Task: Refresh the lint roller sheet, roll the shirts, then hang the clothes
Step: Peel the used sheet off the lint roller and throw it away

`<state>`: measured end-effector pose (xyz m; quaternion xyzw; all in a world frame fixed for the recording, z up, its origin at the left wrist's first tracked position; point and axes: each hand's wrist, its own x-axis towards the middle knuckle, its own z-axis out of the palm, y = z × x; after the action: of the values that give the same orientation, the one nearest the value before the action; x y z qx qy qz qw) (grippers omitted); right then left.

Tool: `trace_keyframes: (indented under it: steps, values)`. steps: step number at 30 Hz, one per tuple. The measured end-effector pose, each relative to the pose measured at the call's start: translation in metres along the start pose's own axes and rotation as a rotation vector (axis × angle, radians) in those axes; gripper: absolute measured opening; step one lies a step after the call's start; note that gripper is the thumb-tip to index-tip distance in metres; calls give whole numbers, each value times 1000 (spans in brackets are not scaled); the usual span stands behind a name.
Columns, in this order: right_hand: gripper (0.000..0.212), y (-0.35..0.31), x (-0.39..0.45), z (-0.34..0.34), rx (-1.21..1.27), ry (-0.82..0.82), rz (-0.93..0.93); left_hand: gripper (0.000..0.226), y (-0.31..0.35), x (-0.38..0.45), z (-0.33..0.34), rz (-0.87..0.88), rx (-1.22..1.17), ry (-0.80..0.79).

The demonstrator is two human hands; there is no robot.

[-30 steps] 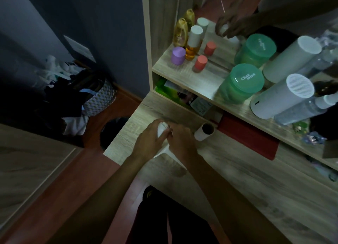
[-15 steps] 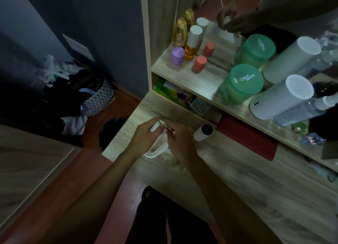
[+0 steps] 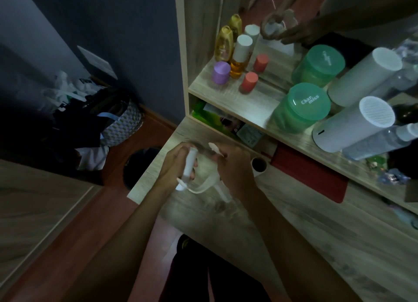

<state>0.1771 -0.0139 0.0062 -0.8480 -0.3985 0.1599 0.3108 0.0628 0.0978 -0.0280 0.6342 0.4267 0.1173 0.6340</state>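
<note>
The white lint roller (image 3: 189, 166) is held over the left end of the wooden table (image 3: 294, 229). My left hand (image 3: 175, 166) is wrapped around its roll, which points away from me. My right hand (image 3: 233, 166) pinches the edge of a used, lint-covered sheet (image 3: 211, 151) that stretches from the roll. The roller's curved white handle (image 3: 203, 187) hangs below my hands. A white roll with a dark hollow core (image 3: 259, 163) lies on the table just right of my right hand.
A shelf (image 3: 244, 98) behind holds green jars (image 3: 300, 108), white cylinders (image 3: 352, 123), and small bottles (image 3: 239, 57) before a mirror. A laundry basket (image 3: 122, 125) heaped with clothes and a dark bin (image 3: 140, 166) stand on the floor at left.
My hands have lifted the roller off the table and turned it. The right hand has pulled the sheet away from the roll, and the handle has come into view below.
</note>
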Motion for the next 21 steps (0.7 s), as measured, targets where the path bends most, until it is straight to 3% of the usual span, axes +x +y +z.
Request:
trace_keyframes:
  steps: [8, 11, 15, 21]
  values:
    - [27, 18, -6, 15, -102, -101, 94, 21, 1, -2, 7, -240, -211, 81]
    - [24, 25, -9, 19, -167, -149, 125, 38, 3, -1, 6, -370, -361, 134]
    - [21, 27, -11, 18, -179, -173, 162, 48, -3, 3, 6, -419, -410, 121]
    - [16, 37, -23, 24, -233, -233, 260, 47, -10, 4, 8, -470, -459, 120]
